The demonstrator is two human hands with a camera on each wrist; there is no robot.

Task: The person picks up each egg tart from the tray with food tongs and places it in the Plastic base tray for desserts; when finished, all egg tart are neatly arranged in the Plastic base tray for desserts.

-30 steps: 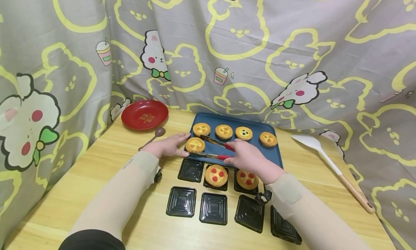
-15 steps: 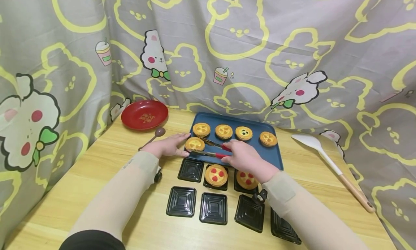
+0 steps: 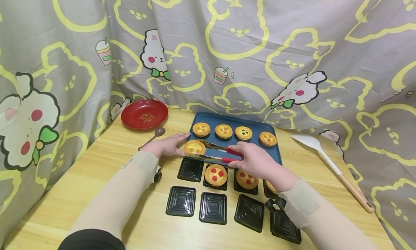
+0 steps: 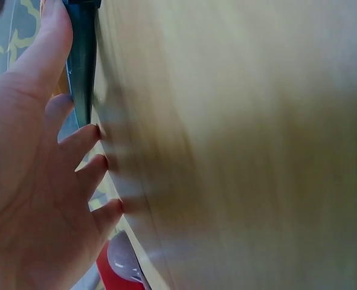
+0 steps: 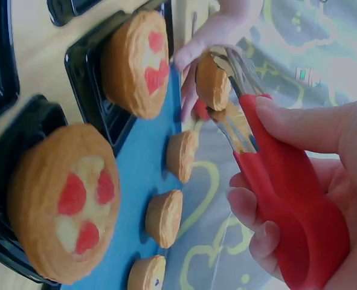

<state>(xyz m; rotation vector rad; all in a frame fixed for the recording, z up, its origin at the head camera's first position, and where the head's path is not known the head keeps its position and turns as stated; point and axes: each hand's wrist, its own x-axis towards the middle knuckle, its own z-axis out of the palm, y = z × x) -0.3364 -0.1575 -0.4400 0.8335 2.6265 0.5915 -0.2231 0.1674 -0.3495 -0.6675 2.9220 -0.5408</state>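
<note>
In my right hand (image 3: 256,159) I hold red-handled tongs (image 5: 284,187). The tong arms lie on either side of an egg tart (image 3: 195,147) with yellow wedge-shaped pieces on top, at the front left of the blue baking tray (image 3: 260,151); the right wrist view shows this tart (image 5: 212,81) between the tong ends. My left hand (image 3: 166,146) rests at the tray's left edge, fingers extended. In the left wrist view its thumb lies against the tray rim (image 4: 83,72) and several fingertips touch the table. Several more tarts (image 3: 224,131) stand along the tray's back.
Black square plastic trays (image 3: 213,208) sit in two rows before the baking tray. Two hold tarts with red pieces (image 3: 216,175); another tart (image 3: 270,186) is partly behind my right wrist. A red plate (image 3: 144,114), brown spoon (image 3: 159,132) and white spatula (image 3: 307,141) lie around.
The tongs have come in around the front-left tart, which has shifted slightly toward me. My right hand has moved right and nearer, uncovering part of another tart. My left hand stays in place.
</note>
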